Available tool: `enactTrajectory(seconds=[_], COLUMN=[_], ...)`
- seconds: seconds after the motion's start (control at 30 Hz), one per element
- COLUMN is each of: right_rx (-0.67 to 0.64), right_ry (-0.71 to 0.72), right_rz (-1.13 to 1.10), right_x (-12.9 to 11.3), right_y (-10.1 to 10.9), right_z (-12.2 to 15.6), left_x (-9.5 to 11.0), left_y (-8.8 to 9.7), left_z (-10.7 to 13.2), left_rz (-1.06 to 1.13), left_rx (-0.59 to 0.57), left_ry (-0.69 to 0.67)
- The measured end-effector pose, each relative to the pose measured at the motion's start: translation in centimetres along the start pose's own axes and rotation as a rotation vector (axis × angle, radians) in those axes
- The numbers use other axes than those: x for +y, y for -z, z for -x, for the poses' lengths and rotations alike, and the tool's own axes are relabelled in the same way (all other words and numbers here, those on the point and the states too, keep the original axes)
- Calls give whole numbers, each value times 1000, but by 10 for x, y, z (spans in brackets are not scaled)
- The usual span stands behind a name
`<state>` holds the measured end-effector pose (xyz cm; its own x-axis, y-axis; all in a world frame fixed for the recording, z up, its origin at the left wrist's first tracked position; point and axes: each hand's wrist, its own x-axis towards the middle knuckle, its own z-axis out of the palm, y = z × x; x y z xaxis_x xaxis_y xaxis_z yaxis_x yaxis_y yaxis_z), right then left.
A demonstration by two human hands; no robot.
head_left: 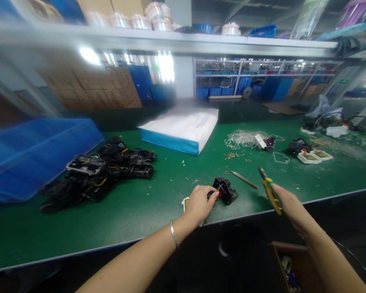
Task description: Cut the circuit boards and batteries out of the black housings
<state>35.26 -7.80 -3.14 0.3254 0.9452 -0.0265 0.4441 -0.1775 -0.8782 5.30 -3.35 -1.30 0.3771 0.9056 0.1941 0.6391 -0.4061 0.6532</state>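
My left hand is closed at the left side of an opened black plastic housing, its thumb and fingers around a dark part by the red, yellow and blue wires. Partly hidden beneath that hand lies a white-framed piece. Off to the right, my right hand grips cutting pliers with yellow handles, their jaws pointing up and away from the housing. Between the housing and the pliers, a thin screwdriver-like rod lies on the bench.
Black housings are heaped at left beside a blue bin. Behind stands a white-and-blue package. Screws, tangled white gaskets and opened units lie to the right. Below the green bench is an open box.
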Motion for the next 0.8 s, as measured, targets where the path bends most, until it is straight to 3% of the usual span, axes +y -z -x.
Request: enactTrajectory(seconds=[0.1,0.2,0.27,0.4,0.6,0.8], right_rx=[-294,-582,-671,-712,-710,-713], right_ry=[-231,-396,-446,-415,-386,-343], right_rz=[-542,-752,-796,-776,-650,-512], right_x=[-29,-54,-62,-61,-64,-68], right_y=[-9,-31,-43,-53,-56,-67], right_z=[35,66,76,75,71,68], left_x=[-3,-6,-8,-11,-15,-20], left_y=[1,0,-1,0,8,10], left_z=[0,-1,-2,-5,-9,-10], left_rz=[25,61,88,166,260,274], left_rx=[-35,-49,-38,-10,-67,-31], left_ry=[34,67,95,102,138,57])
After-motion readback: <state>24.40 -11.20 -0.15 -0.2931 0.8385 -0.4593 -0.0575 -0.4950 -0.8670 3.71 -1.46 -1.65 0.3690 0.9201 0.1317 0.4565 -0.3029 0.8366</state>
